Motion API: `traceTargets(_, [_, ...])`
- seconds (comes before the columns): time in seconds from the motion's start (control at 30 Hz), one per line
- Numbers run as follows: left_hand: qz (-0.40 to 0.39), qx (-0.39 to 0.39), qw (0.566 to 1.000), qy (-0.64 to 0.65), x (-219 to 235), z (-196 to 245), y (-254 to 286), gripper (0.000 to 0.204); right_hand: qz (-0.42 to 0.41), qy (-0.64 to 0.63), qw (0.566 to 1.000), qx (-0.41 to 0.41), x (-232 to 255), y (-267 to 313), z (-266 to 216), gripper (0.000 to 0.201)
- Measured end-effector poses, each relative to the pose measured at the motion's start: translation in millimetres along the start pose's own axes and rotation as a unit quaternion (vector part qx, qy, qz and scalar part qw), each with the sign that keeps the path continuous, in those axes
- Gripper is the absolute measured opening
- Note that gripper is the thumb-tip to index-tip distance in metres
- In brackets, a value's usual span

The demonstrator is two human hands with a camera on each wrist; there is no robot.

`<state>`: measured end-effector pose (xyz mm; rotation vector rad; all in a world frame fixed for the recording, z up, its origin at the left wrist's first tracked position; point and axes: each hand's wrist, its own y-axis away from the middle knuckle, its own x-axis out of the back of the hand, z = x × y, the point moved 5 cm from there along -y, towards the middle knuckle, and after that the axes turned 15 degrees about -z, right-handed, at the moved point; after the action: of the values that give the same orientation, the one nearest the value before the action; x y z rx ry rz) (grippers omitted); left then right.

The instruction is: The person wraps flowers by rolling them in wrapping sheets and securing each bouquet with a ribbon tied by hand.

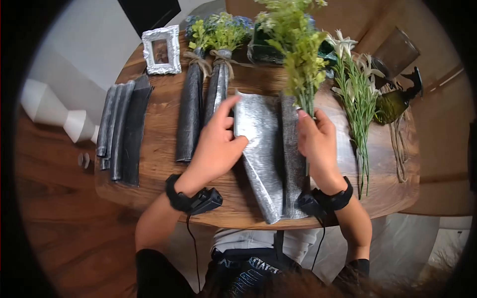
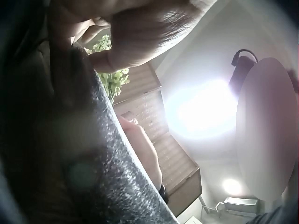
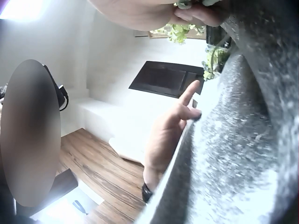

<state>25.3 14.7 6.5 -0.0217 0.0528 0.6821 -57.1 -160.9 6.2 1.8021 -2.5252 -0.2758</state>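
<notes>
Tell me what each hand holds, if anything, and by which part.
The right hand holds the green bunch by its stems; the left hand grips the silver sheet by its edge.

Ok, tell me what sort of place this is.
Probably a home, perhaps a small flower workshop: a wooden table bears two tied bouquets and a silver picture frame.

A silver ornate picture frame [image 1: 161, 50] is standing near the far left edge of the wooden surface [image 1: 154, 129]. Toward the right edge, a green spray bottle [image 1: 390, 108] with a black nozzle is sitting near a brownish see-through vessel [image 1: 398, 50]. Beyond the left edge, a white faceted object [image 1: 44, 102] is showing above the brown floor [image 1: 59, 193]. In the left wrist view, a bright light [image 2: 205, 109] is glaring overhead.
</notes>
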Motion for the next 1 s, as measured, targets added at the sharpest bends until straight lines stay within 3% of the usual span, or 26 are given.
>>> traceTargets(0.07, [-0.064, 0.042, 0.995, -0.062, -7.1, -5.7, 1.8, 0.063, -0.003, -0.015, 1.000, 0.018, 4.2, -0.9, -15.7, 0.014])
traceTargets(0.17, [-0.076, 0.061, 0.991, -0.093, -16.1, -15.5, 4.4, 0.057, -0.001, -0.023, 0.999, 0.049, 3.3, 10.4, -46.3, 0.010])
traceTargets(0.2, [-0.081, 0.052, 0.988, -0.117, -19.4, -12.7, 5.6, 0.056, -0.008, -0.032, 0.998, 0.061, 0.9, 17.4, -54.6, 0.018])
traceTargets(0.33, [-0.091, 0.052, 0.991, -0.086, -31.2, -11.8, 10.7, 0.056, -0.030, -0.052, 0.991, 0.117, -22.4, 42.7, -67.2, 0.015])
traceTargets(0.4, [-0.088, 0.055, 0.991, -0.085, -34.0, -10.7, 11.6, 0.056, -0.027, -0.006, 0.995, 0.097, -48.5, 56.2, -59.2, 0.013])
traceTargets(0.47, [-0.097, 0.051, 0.981, -0.163, -34.6, -11.2, 12.8, 0.055, -0.083, -0.022, 0.994, 0.064, -63.9, 59.8, -25.7, 0.011])
traceTargets(0.53, [-0.085, 0.028, 0.987, -0.132, -36.2, -11.1, 14.5, 0.051, -0.113, -0.030, 0.992, 0.053, -71.5, 56.5, -1.1, 0.011])
traceTargets(0.6, [-0.100, 0.082, 0.991, -0.037, -38.1, -6.0, 16.7, 0.047, -0.100, 0.015, 0.995, 0.016, -64.3, 50.5, 7.9, 0.013])
traceTargets(0.67, [-0.104, 0.073, 0.992, -0.022, -37.4, -17.4, 13.1, 0.042, -0.072, -0.008, 0.996, -0.051, -57.0, 44.8, 12.0, 0.014])
traceTargets(0.73, [-0.092, 0.047, 0.991, -0.084, -33.2, -23.0, 9.7, 0.039, -0.063, 0.012, 0.997, -0.048, -48.4, 41.8, 17.8, 0.016])
traceTargets(0.8, [-0.090, 0.046, 0.991, -0.085, -32.4, -28.4, 8.2, 0.040, -0.051, 0.122, 0.990, -0.039, -44.5, 41.0, 18.3, 0.016])
traceTargets(0.87, [-0.065, 0.034, 0.995, -0.068, -30.3, -35.5, 9.3, 0.048, -0.049, 0.121, 0.990, -0.053, -43.1, 42.5, 15.5, 0.016])
traceTargets(0.9, [-0.020, -0.023, 0.997, -0.074, -27.7, -33.2, 8.4, 0.054, -0.047, 0.142, 0.987, -0.055, -42.1, 41.9, 14.7, 0.016])
traceTargets(0.93, [-0.010, -0.027, 0.996, -0.087, -26.2, -34.8, 8.4, 0.064, -0.045, 0.163, 0.984, -0.057, -41.2, 42.1, 14.9, 0.015])
traceTargets(1.0, [-0.031, 0.032, 0.996, -0.075, -24.3, -36.0, 8.2, 0.071, -0.032, 0.186, 0.981, -0.053, -40.2, 40.4, 24.1, 0.018])
